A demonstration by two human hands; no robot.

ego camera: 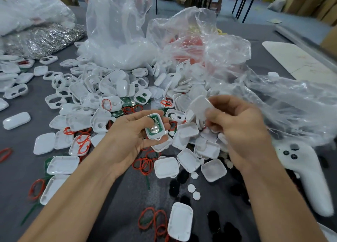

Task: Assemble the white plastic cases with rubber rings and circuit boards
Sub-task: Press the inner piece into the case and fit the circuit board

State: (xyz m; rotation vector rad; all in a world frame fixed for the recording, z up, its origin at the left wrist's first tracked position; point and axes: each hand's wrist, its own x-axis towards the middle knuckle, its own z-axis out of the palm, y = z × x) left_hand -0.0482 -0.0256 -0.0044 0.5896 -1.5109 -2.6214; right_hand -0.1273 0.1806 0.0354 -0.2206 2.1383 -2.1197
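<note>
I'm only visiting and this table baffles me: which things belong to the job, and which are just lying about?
Job: case half with circuit board in left hand; white cover in right hand; red rubber rings; loose white cases.
Lying about: white controller; bag of silvery metal bits.
</note>
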